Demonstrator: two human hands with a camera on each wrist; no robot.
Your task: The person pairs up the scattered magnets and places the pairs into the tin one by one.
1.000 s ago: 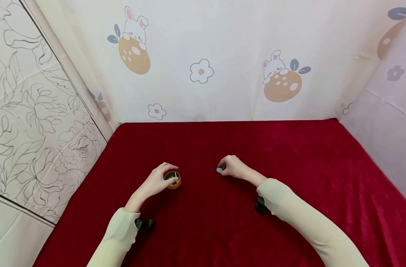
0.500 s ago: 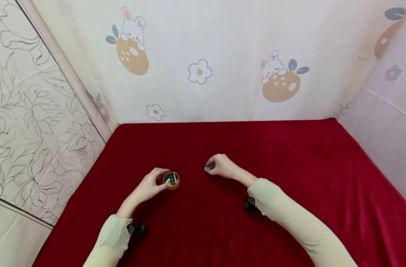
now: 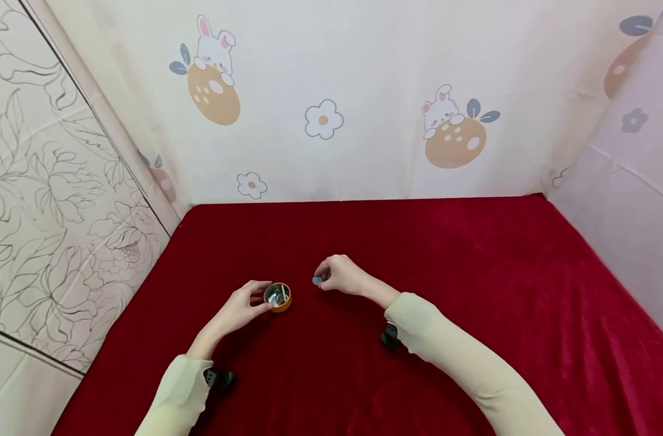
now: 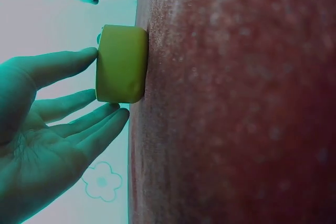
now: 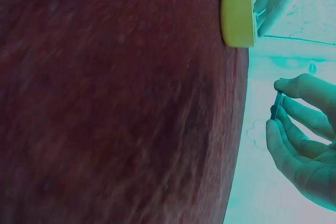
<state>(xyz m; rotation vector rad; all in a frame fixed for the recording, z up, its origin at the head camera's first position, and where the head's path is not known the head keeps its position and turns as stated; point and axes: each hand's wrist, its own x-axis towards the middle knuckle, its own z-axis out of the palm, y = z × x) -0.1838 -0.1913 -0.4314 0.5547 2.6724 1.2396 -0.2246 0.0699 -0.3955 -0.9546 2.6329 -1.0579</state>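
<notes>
A small round orange bowl [image 3: 278, 307] with a shiny dark inside sits on the red cloth, a pale stick-like piece [image 3: 284, 292] and other small bits in it. My left hand [image 3: 240, 307] holds the bowl lightly from its left, thumb at the near rim and fingers at the far rim. In the left wrist view the bowl's side [image 4: 123, 64] stands between the thumb and the fingers. Between thumb and fingertips, my right hand [image 3: 343, 275] pinches a small flat grey-blue disc [image 3: 317, 280], just right of the bowl and raised. The disc [image 5: 277, 104] appears edge-on in the right wrist view.
A red velvet cloth [image 3: 418, 242] covers the table. Behind it hangs a pale curtain [image 3: 375, 121] printed with rabbits and flowers. A panel with line-drawn flowers [image 3: 64, 200] borders the left side. Dark wrist cameras [image 3: 390, 336] sit under both sleeves.
My right hand has carried the disc leftward, close to the bowl. My left hand has drawn back a little to the left, its thumb shifting from over the bowl to the rim.
</notes>
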